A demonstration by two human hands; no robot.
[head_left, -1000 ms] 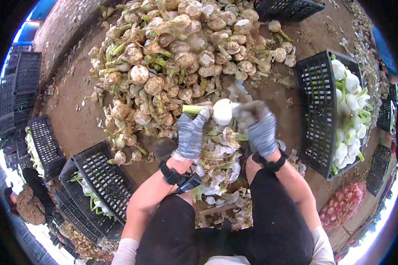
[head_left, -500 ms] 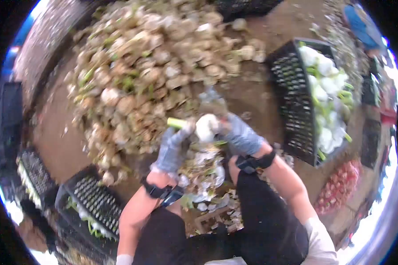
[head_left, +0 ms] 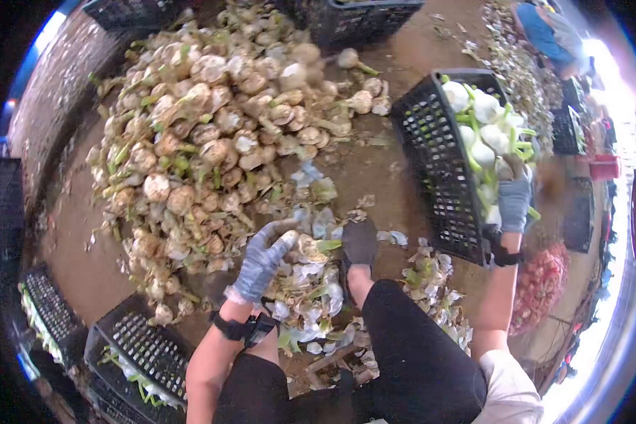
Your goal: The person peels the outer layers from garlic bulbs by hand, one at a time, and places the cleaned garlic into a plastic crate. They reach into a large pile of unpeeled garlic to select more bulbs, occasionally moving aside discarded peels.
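My left hand (head_left: 263, 260), in a grey glove, has its fingers apart above the loose garlic skins between my feet. Just beyond its fingertips is a garlic bulb (head_left: 308, 247) with a short green stem. My right hand (head_left: 514, 198), gloved too, reaches into a black plastic crate (head_left: 438, 166) on the right. Its fingers are bent over a white garlic bulb (head_left: 503, 169), partly hidden beneath them. Cleaned white bulbs with cut green stems fill the crate around this hand. Both wrists wear black straps.
A large heap of unpeeled garlic (head_left: 205, 148) lies ahead and to the left. More black crates stand at the lower left (head_left: 145, 346) and top (head_left: 364, 25). A red net sack (head_left: 540, 290) is beside my right arm. Peelings (head_left: 434, 283) litter the ground; a person in blue (head_left: 544, 35) is far right.
Both hands were together around a white garlic bulb in front of me. My right hand has moved right into the crate, while my left hand has come away and spread its fingers.
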